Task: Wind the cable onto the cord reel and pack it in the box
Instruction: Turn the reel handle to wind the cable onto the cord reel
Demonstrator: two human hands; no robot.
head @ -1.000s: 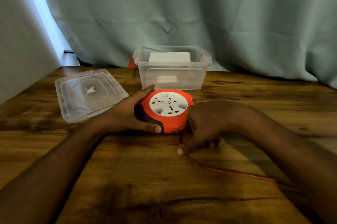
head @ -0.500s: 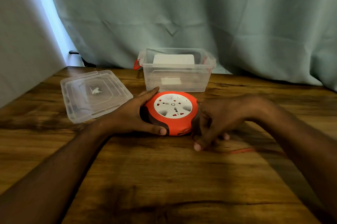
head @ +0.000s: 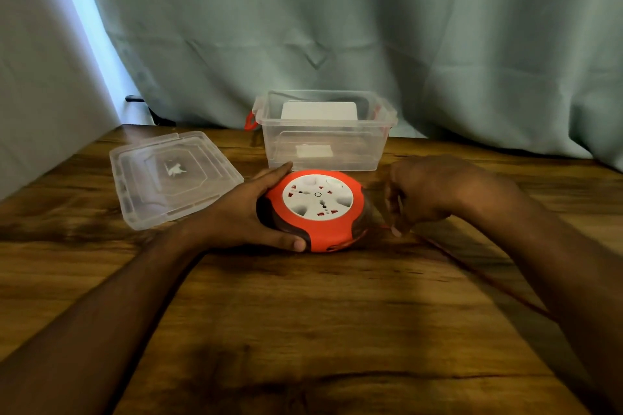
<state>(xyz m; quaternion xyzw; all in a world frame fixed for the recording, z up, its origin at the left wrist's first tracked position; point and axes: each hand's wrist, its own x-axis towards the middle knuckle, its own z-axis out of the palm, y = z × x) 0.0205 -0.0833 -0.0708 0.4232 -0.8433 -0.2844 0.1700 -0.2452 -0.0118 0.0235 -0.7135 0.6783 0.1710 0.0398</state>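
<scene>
An orange cord reel (head: 317,212) with a white socket face lies flat on the wooden table. My left hand (head: 246,212) grips its left side, fingers behind it and thumb along the front. Just right of the reel, my right hand (head: 424,192) pinches the thin red cable (head: 472,271), which trails from the reel under my right forearm toward the lower right. The clear plastic box (head: 325,158) stands open right behind the reel.
The box's clear lid (head: 172,178) lies flat on the table to the left. A white object shows through the box's back wall. A teal curtain hangs behind the table. The table's left edge meets a pale wall.
My right hand has moved from the reel's front right up round its right side, carrying the cable. The trailing cable now runs under my right forearm. My left hand keeps holding the reel.
</scene>
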